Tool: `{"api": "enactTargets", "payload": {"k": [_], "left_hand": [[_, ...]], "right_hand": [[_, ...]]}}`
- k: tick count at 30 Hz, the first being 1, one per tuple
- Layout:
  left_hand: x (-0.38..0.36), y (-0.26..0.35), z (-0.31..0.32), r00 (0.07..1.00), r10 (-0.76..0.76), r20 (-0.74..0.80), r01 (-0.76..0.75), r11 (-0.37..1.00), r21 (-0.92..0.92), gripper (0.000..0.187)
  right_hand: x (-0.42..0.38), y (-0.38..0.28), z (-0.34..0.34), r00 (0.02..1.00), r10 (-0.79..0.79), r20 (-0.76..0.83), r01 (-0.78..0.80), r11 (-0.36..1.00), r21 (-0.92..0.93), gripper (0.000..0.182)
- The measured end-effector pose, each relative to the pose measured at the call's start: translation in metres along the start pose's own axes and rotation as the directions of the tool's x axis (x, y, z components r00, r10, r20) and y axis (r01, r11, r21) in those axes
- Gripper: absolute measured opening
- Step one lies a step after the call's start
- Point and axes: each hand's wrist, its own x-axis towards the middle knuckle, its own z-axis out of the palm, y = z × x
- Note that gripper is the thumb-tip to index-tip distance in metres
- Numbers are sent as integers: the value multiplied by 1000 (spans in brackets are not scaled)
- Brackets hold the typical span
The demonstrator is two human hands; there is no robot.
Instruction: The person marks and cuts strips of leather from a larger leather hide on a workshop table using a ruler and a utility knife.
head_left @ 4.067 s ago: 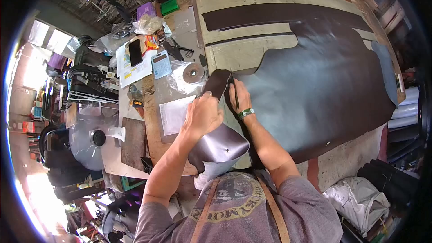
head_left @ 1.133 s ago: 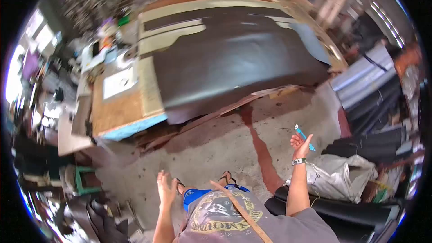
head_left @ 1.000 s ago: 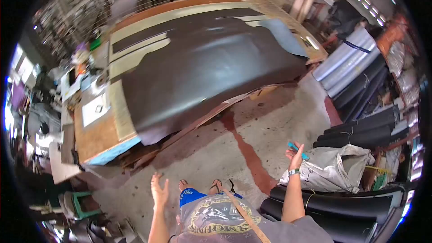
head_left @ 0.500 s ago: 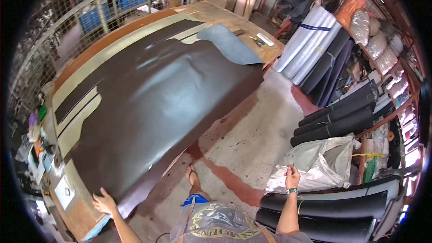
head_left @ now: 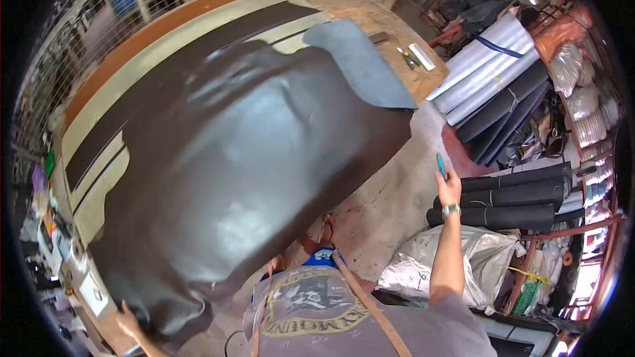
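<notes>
head view: brown sheet [head_left: 264,125] spread over the table [head_left: 360,10], rumpled at its near left corner. our left hand [head_left: 129,322] is open, fingers loosely spread at that corner; we cannot tell whether it grips the edge. our right hand [head_left: 450,190] grasps a slim turquoise tool [head_left: 441,166], upright and out over the floor [head_left: 377,201], probably to keep its tip off the sheet's smooth face.

grey tee [head_left: 301,338] | yellow lettering [head_left: 338,326] | two tan strips [head_left: 374,307] | blue shorts [head_left: 322,257] | right wristband [head_left: 451,209]
</notes>
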Motion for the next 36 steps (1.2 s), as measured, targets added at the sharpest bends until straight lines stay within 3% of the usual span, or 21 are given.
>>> {"api": "enactTargets", "payload": {"k": [1, 2, 3, 6, 8, 9, 11, 13, 15, 17, 18, 19, 21, 24, 25, 27, 28, 31, 32, 33, 36], "left_hand": [[20, -26, 15, 991, 35, -131, -32, 999, 19, 78], [-3, 4, -33, 995, 28, -100, -29, 1000, 1, 75], [-15, 14, -52, 969, 111, -221, -114, 993, -2, 71], [-40, 39, -105, 978, 70, -197, -57, 996, 69, 69], [-82, 89, -150, 976, -37, -215, 45, 998, 32, 70], [-74, 63, -134, 937, 4, -349, 28, 996, 89, 71], [-94, 80, -165, 928, -9, -372, 78, 982, 172, 72], [-117, 106, -196, 929, -59, -365, 106, 988, 111, 68], [-137, 114, -220, 927, -78, -366, 120, 989, 92, 64], [-165, 159, -255, 922, -114, -370, 186, 968, 166, 61], [-163, 145, -257, 913, 20, -408, 45, 988, 148, 59], [-173, 174, -273, 920, -37, -390, 107, 982, 159, 59], [-180, 200, -289, 917, -50, -396, 85, 994, 72, 59], [-179, 203, -289, 896, -90, -436, 148, 984, 101, 61], [-180, 204, -287, 893, -98, -439, 154, 984, 94, 62], [-177, 205, -282, 892, -104, -439, 153, 985, 79, 65], [-184, 214, -286, 905, -129, -406, 154, 988, 29, 65], [-199, 187, -276, 839, -26, -543, 36, 999, 8, 62], [-210, 185, -282, 863, -73, -499, 62, 997, -38, 63], [-222, 186, -287, 874, -142, -465, 130, 990, -58, 64], [-228, 112, -247, 794, -95, -601, 33, 993, -113, 63]], "right_hand": [[38, -27, 0, 999, 25, 27, -24, 999, -36, 36], [78, -37, 10, 999, 36, -24, -36, 999, -14, 36], [117, -47, 24, 997, 42, -67, -41, 999, 13, 35], [248, -28, 89, 989, -46, -139, 34, 996, -87, 34], [332, -7, 137, 997, -17, -71, 7, 990, -143, 32], [365, 14, 168, 999, 18, -34, -23, 985, -170, 31], [411, 36, 214, 999, -33, -38, 24, 978, -206, 30], [435, 42, 240, 989, -144, -7, 139, 965, -222, 31], [490, 105, 306, 991, -27, 130, 47, 987, -153, 31], [501, 101, 316, 979, -76, 189, 140, 924, -356, 38], [487, 49, 296, 973, -10, 230, 120, 877, -466, 44], [466, -22, 266, 961, 55, 270, 113, 814, -569, 50], [468, -42, 279, 975, -156, 159, 196, 940, -280, 66], [457, -108, 297, 916, -158, 369, 73, 969, 235, 88], [444, -144, 281, 791, -165, 589, 9, 966, 259, 99], [433, -162, 297, 837, -152, 525, 275, 947, -165, 111], [418, -181, 289, 875, -117, 469, 271, 922, -277, 92], [437, -155, 311, 926, -175, 335, 247, 951, -187, 69], [429, -165, 299, 949, -215, 232, 255, 953, -162, 55], [424, -175, 285, 949, -244, 201, 270, 956, -114, 53], [421, -187, 250, 926, -377, 12, 377, 926, -5, 44]]}}
